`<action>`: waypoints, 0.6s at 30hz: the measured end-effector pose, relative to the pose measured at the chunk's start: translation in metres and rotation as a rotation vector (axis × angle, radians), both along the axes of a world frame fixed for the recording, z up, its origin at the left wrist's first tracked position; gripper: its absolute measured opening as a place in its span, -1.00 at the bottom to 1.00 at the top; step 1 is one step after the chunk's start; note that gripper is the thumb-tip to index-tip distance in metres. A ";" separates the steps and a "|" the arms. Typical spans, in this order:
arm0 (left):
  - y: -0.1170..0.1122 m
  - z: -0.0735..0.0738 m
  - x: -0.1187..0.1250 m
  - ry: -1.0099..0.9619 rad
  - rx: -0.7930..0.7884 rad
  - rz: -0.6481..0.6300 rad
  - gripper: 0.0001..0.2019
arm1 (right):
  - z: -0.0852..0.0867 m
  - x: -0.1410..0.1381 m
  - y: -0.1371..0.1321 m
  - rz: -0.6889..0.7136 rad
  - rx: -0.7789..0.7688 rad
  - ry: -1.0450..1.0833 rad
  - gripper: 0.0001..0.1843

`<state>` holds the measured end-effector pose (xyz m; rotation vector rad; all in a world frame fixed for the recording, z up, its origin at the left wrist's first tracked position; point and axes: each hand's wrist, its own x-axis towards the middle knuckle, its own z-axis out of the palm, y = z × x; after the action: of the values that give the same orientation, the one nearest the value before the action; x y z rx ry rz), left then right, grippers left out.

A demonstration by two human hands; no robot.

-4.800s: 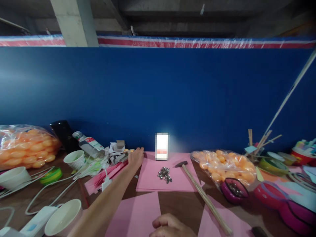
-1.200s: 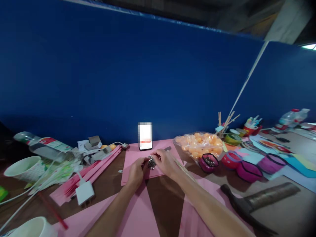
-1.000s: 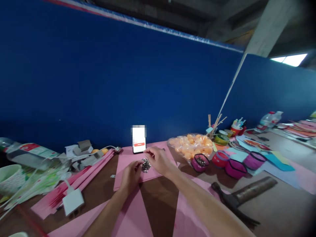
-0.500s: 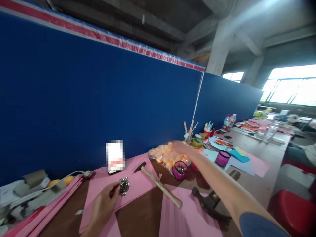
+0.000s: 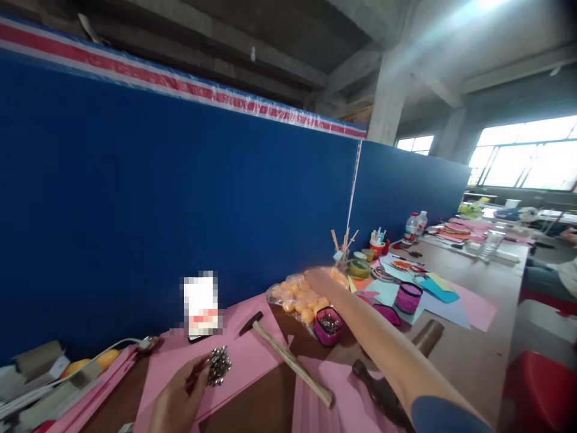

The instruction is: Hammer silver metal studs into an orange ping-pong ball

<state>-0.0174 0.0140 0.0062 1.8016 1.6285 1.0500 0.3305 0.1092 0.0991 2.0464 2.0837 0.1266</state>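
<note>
Silvery metal pieces (image 5: 220,365) lie heaped on pink sheets (image 5: 252,355), probably so the small parts stay gathered and easy to see; similar pieces sit in a purple container (image 5: 328,328), whose walls likely stop them scattering. A hammer (image 5: 292,362) lies with its wooden handle angled toward the near side, seemingly for easy grasping. The 2 hands are well apart: the left hand (image 5: 180,391) is half-curled at the heap's edge, the right hand (image 5: 321,282) is over a bag of orange balls (image 5: 293,294), its fingers hard to make out; whether either grips anything I cannot tell.
</note>
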 end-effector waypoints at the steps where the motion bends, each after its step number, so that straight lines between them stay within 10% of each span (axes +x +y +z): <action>1: 0.000 0.001 0.000 0.002 0.000 0.004 -0.69 | -0.001 -0.002 0.001 0.000 -0.011 -0.003 -0.69; 18: -0.006 0.015 0.006 -0.050 -0.011 -0.009 -0.68 | -0.011 -0.002 0.012 0.076 -0.028 0.296 -0.82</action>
<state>-0.0110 0.0081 0.0211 1.7605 1.5923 1.0717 0.3286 0.1213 0.0883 2.0763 2.3191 -0.2048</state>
